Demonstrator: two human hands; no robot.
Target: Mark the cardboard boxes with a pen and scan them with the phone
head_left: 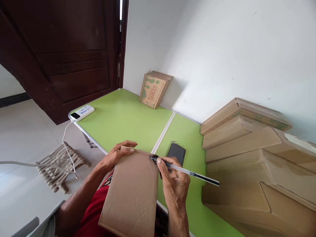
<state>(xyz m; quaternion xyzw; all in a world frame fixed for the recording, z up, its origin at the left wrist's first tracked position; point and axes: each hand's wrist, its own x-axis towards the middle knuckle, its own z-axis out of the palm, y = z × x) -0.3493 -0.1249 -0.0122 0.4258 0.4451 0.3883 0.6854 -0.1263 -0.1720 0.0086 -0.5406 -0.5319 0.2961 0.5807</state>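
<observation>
A plain brown cardboard box (133, 191) rests in front of me, over my lap at the table's near edge. My left hand (120, 151) grips its far left corner, thumb on the upper face and fingers over the far edge. In my right hand (174, 177) a pen (187, 171) with a clear barrel is pinched between thumb and fingers. Its tip points left at the box's far right corner, touching or very close to it. Dark marks or a dark patch show there, too small to make out. Beyond my right hand lies a black phone (176, 152).
On the green folding table (118, 115) stand a printed carton (154, 89) by the wall and a white device (82, 112) with a cable. Several stacked cardboard boxes (237, 164) fill the right side. A woven stool (59, 168) stands at left, near a dark door (74, 49).
</observation>
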